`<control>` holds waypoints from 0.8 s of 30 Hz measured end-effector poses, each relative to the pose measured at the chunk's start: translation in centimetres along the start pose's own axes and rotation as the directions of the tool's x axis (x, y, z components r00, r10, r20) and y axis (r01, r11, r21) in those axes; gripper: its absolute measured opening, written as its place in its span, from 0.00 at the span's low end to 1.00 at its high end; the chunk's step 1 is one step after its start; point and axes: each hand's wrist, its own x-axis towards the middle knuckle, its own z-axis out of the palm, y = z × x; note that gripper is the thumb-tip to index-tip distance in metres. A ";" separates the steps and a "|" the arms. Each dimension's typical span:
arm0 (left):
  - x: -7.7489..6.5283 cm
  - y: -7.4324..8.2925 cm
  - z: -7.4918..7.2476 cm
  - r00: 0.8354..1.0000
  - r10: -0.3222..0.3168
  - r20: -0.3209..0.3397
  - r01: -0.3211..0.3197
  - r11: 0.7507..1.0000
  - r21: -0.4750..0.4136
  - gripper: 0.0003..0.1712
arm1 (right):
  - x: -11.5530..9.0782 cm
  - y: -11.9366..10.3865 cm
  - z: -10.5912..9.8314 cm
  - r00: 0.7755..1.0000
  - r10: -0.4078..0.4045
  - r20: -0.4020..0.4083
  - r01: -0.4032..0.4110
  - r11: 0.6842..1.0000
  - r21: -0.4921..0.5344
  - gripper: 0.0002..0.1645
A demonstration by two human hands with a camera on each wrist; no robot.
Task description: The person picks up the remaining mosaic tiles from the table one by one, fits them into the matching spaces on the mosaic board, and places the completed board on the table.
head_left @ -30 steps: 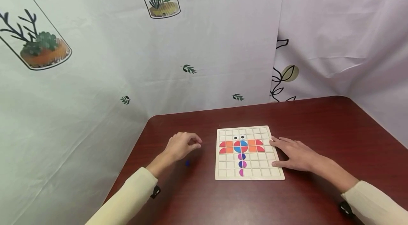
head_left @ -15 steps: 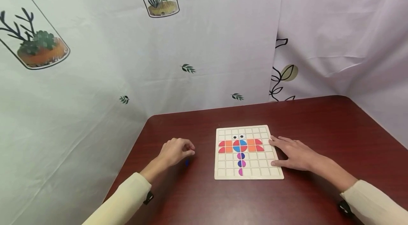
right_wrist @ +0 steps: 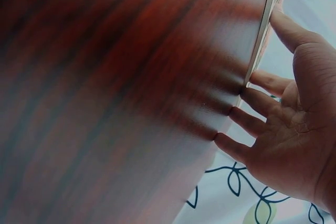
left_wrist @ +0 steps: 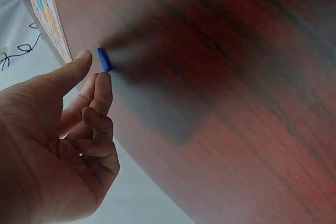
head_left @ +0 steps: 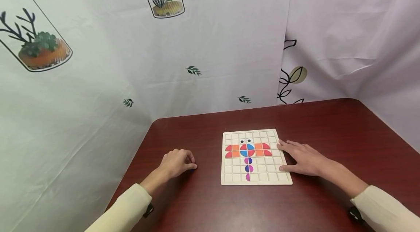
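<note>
In the left wrist view a small blue tile piece (left_wrist: 105, 60) lies on the table, thumb and forefinger of my left hand (left_wrist: 63, 114) on either side of it. The forefinger tip is at its lower end; a narrow gap shows beside the thumb. From the head view, the left hand (head_left: 175, 162) mostly covers that piece. A pale square grid board (head_left: 267, 170) bears a dragonfly-like pattern of red, orange, blue, purple and pink tiles, with two eye tiles on top. My right hand (head_left: 305, 159) rests with extended fingers at the board's right edge, thumb and forefinger touching it.
The dark red-brown table (head_left: 256, 206) extends around the board on all sides. Behind it hangs a white curtain (head_left: 223, 42) printed with plants. A black band (head_left: 148, 210) shows at the left sleeve.
My left hand has moved down and to the left onto the blue tile piece, which was visible beside it before. The right hand and board have stayed put.
</note>
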 end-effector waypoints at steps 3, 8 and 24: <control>-0.2 -0.1 0.0 1.000 -0.012 0.012 0.012 1.000 -0.003 0.11 | 0.0 0.0 0.0 1.000 0.000 0.001 0.000 1.000 0.000 0.56; -0.4 -0.4 0.1 1.000 -0.005 0.011 0.005 1.000 0.004 0.10 | 0.0 -0.1 0.0 1.000 0.002 0.000 -0.002 1.000 0.004 0.55; -0.6 0.5 0.2 0.999 0.045 0.001 -0.045 0.999 0.005 0.10 | -0.1 -0.1 -0.2 1.000 -0.012 -0.006 0.012 1.000 0.005 0.54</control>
